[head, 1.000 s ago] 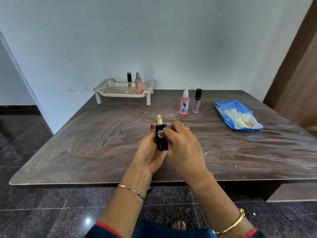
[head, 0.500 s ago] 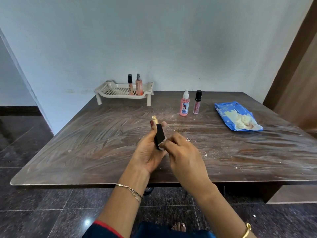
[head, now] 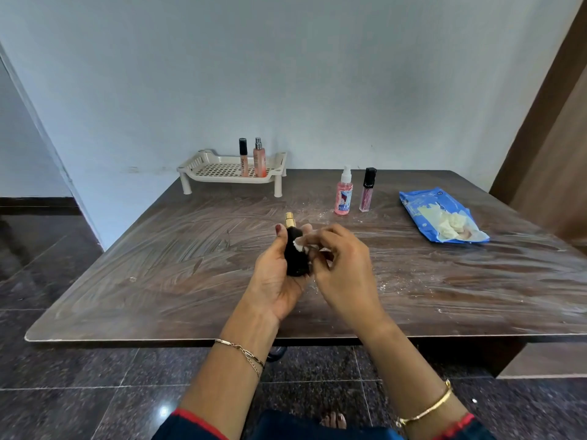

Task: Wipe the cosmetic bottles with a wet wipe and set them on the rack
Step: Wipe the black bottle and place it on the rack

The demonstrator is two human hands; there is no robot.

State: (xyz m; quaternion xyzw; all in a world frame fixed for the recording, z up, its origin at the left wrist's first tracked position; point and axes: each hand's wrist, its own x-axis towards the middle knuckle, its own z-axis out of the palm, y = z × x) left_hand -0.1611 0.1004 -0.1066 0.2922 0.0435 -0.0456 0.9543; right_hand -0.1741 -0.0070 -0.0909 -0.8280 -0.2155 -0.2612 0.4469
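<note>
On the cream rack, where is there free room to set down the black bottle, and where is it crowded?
The cream perforated plastic rack is bare across its left and middle, between its left rim and the black-capped tube. The right end is crowded: that tube and the peach spray bottle stand close together.

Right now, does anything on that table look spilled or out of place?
Yes. White specks lie scattered on the table near the pink spray bottle and further forward, amid smeary streaks. The blue wipes pack lies open, with wipes bulging out.
</note>
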